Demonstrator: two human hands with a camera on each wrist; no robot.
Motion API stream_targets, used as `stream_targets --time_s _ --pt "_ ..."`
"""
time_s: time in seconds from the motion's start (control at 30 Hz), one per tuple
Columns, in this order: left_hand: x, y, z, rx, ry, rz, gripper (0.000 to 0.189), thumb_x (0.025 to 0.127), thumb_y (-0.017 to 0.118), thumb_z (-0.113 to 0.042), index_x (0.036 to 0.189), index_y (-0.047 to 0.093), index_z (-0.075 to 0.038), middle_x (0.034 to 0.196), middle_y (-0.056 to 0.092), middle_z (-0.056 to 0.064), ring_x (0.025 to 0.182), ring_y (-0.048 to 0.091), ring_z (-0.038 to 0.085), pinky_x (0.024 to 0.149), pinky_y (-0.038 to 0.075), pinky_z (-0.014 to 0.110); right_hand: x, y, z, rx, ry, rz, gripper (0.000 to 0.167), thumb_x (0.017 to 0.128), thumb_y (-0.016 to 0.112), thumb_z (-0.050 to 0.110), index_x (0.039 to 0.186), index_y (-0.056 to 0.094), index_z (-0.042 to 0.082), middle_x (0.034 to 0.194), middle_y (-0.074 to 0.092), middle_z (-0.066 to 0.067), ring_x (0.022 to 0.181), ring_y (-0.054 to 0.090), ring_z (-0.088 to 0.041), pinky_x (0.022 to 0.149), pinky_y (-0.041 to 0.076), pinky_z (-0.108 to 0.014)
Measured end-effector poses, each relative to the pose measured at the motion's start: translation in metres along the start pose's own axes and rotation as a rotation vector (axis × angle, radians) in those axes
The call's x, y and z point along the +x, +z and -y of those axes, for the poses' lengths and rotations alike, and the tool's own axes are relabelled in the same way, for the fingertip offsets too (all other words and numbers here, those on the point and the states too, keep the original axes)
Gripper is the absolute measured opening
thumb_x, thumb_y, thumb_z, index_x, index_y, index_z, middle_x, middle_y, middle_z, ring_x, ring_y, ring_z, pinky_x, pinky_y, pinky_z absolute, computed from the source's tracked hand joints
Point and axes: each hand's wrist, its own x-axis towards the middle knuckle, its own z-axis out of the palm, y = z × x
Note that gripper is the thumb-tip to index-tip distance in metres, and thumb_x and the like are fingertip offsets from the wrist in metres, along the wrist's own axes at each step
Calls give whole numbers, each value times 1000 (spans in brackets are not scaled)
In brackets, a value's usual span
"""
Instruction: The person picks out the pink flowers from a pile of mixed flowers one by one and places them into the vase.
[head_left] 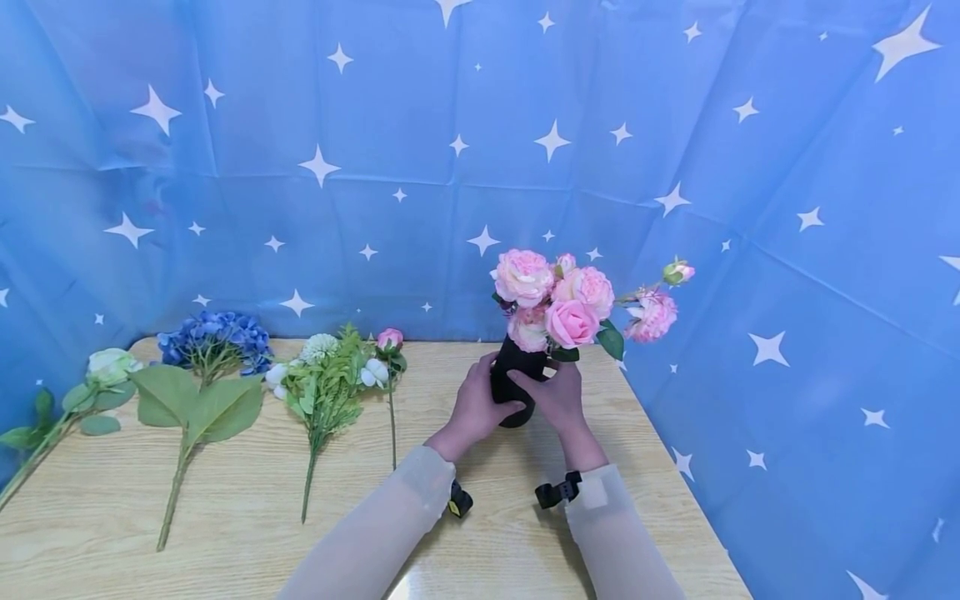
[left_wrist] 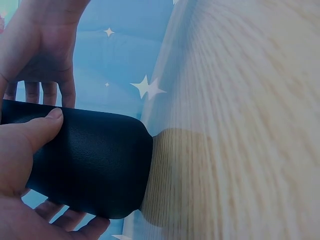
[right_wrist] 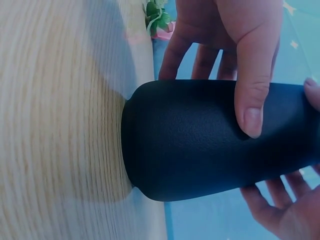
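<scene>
Both hands hold a black vase (head_left: 517, 371) near the right part of the table, low over the wood. My left hand (head_left: 477, 402) grips its left side, thumb across the front, fingers round the back, as the left wrist view shows on the dark vase wall (left_wrist: 95, 160). From the right, my right hand (head_left: 558, 395) grips it higher up, with the thumb on the front. Pink flowers (head_left: 572, 322) fill the vase mouth, and one stem with a bud (head_left: 678, 272) leans out to the right. The vase's base (right_wrist: 131, 145) is right at the tabletop in the right wrist view.
Left on the wooden table (head_left: 240, 508) lie a pink-budded stem (head_left: 390, 339), a green bunch with white blooms (head_left: 322, 392), a blue hydrangea (head_left: 216, 340) and a pale rose stem (head_left: 112, 367). A blue star-printed curtain (head_left: 405, 125) hangs behind and to the right.
</scene>
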Motion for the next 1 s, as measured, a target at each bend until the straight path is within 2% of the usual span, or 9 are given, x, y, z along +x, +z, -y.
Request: stream_targets --time_s 0.37,0.6,0.73,0.83,1.0 --pt "4 -4 -1 24 4 28 90 88 89 -30 158 39 -5 151 56 20 138 59 36 116 50 51 0 0 2 -10 18 -1 76 84 91 23 146 51 7 146 59 -16 132 57 -34 104 54 -58" --pt "-8 -9 -9 78 -31 90 88 96 80 -27 165 30 -2 160 48 24 145 53 39 119 47 54 -2 -1 2 -13 31 3 77 84 91 24 147 50 6 146 58 -17 133 57 -36 106 53 -60" --pt "-15 -22 -14 85 -37 136 85 98 77 -24 165 30 -5 160 49 23 144 53 39 117 48 55 -1 -2 2 0 26 -11 79 83 92 21 148 49 7 147 58 -17 134 56 -36 108 51 -61" --pt "-22 -36 -19 131 -35 162 86 98 77 -24 167 29 -10 160 49 20 143 55 37 117 48 54 1 -1 1 4 12 -17 81 83 92 20 150 49 8 149 57 -16 137 56 -35 109 50 -61" --pt "-35 -62 -20 207 -41 164 86 96 79 -23 167 31 -13 157 51 19 137 58 36 115 50 53 1 0 1 -5 16 -10 83 83 93 22 151 48 10 151 57 -15 137 56 -34 108 51 -58"
